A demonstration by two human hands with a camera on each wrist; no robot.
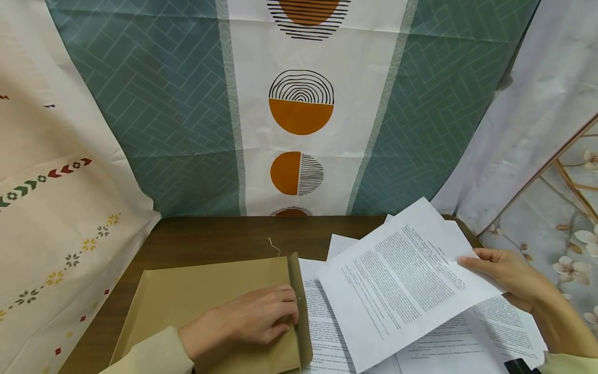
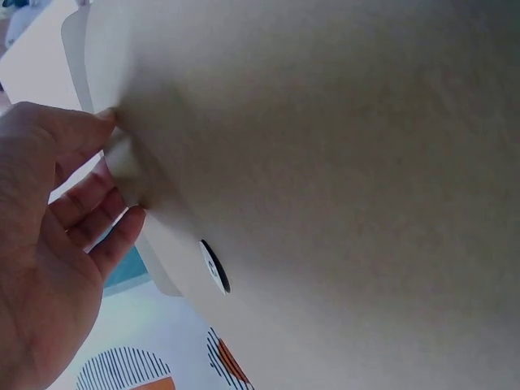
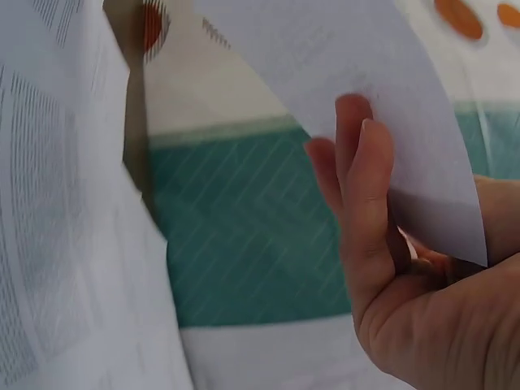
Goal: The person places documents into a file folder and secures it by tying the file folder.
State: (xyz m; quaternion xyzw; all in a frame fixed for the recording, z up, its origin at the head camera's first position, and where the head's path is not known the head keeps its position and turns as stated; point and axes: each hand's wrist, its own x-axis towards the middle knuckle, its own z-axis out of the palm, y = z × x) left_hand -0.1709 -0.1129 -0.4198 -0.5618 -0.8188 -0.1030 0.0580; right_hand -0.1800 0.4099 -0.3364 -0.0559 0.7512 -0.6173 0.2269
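Observation:
A brown kraft document envelope (image 1: 219,291) lies flat at the left, its flap (image 1: 301,311) folded up along the right side. My left hand (image 1: 261,314) pinches the envelope's edge beside that flap. In the left wrist view, the thumb and fingers (image 2: 122,236) of this hand grip the edge near a round white button (image 2: 214,266). My right hand (image 1: 504,275) holds a printed sheet of paper (image 1: 397,280) by its right edge, tilted above other papers. The right wrist view shows the sheet (image 3: 390,106) between thumb and fingers.
Several printed sheets (image 1: 322,317) lie loosely spread on the brown wooden table (image 1: 201,239), partly under the raised sheet. A thin string (image 1: 274,245) sticks out past the envelope's far edge. Patterned cloths (image 1: 177,104) hang behind and at both sides.

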